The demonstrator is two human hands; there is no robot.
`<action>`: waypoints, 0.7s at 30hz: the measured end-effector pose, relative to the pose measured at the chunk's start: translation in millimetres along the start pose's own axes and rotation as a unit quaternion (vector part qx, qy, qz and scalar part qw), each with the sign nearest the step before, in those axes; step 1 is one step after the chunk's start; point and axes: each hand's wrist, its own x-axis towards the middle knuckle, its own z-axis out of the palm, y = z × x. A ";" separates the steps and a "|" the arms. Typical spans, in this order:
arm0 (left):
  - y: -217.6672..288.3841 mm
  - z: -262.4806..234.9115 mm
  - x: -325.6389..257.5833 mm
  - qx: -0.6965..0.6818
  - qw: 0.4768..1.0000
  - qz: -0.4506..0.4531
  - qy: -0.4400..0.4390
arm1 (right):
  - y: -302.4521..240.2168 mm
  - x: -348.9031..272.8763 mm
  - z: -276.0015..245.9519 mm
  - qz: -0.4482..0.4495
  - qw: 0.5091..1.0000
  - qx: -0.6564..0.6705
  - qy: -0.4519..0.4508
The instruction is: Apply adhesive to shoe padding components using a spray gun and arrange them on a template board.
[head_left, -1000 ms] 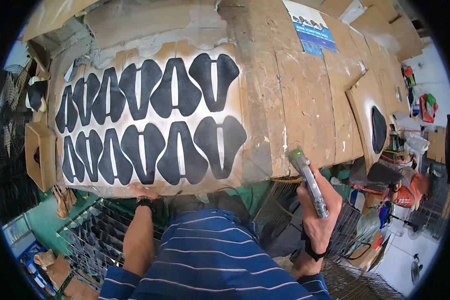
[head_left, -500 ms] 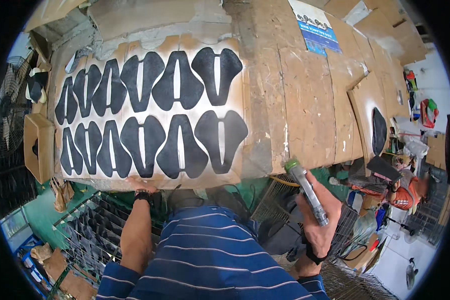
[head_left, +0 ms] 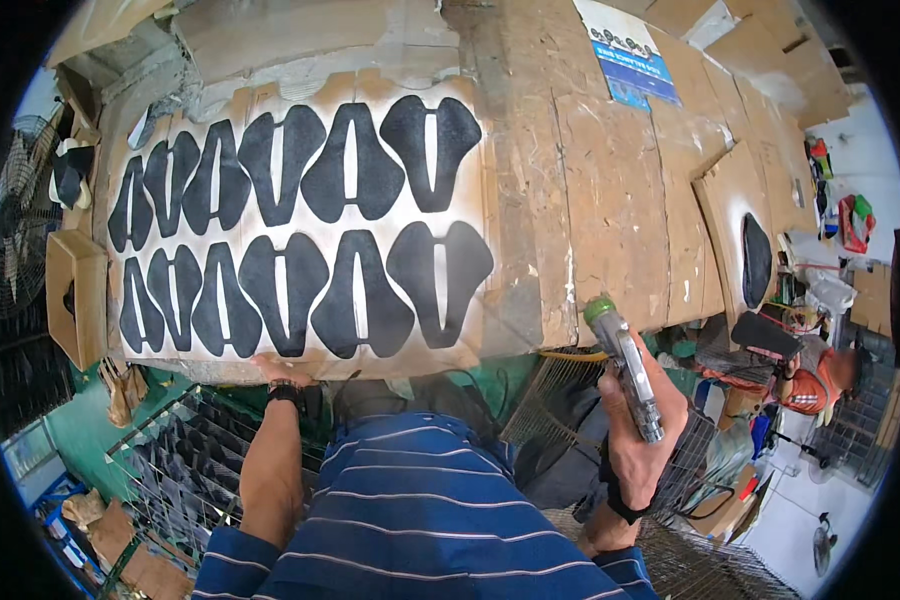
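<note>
My right hand (head_left: 642,425) is wrapped round a metal spray gun (head_left: 630,375) with a green end, held just off the table's front edge and pointing toward the table. At that edge, my left hand (head_left: 282,370) rests its outstretched fingers on the near border of a cardboard sheet (head_left: 360,368). Two rows of black, split, paddle-shaped pieces (head_left: 358,300) lie on the sheet, alternately turned about. White overspray covers the board between them. Faint mist hangs over the nearest right piece (head_left: 440,285), which looks greyer than its neighbours.
Brown cardboard covers the table (head_left: 610,220) to the right. A tilted board (head_left: 732,230) there bears one black piece. An open carton (head_left: 77,295) stands left. Wire racks (head_left: 175,455) flank my legs below the table. Another person (head_left: 820,380) in orange is at far right.
My right hand and the spray gun have shifted slightly to the right, and the gun has turned a little. My left hand stays at the cardboard edge.
</note>
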 end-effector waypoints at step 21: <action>2.6 -15.3 27.5 0.011 1.000 -0.012 -0.012 | -3.4 -4.7 -14.0 -0.036 0.996 -0.046 -0.064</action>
